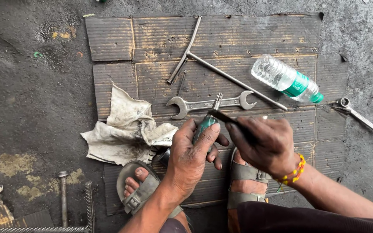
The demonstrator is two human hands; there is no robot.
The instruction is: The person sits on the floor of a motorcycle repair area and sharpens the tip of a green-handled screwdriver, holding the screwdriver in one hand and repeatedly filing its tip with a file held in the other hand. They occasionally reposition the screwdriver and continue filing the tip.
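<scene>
My left hand (pixel 191 155) grips a screwdriver with a green handle (pixel 205 126), its metal tip pointing up toward a double open-ended spanner (pixel 208 104) lying on the cardboard. My right hand (pixel 264 144) holds a thin dark flat piece (pixel 226 118) against the screwdriver's shaft, just below its tip. Both hands hover above my sandalled feet (pixel 137 187). A beaded band circles my right wrist.
Flattened dirty cardboard (pixel 160 39) covers the ground. On it lie a T-shaped socket wrench (pixel 221 73), a clear plastic water bottle (pixel 286 79) and a stained white rag (pixel 126 129). A ring spanner (pixel 365 122) rests at the right, and metal rods (pixel 63 198) at lower left.
</scene>
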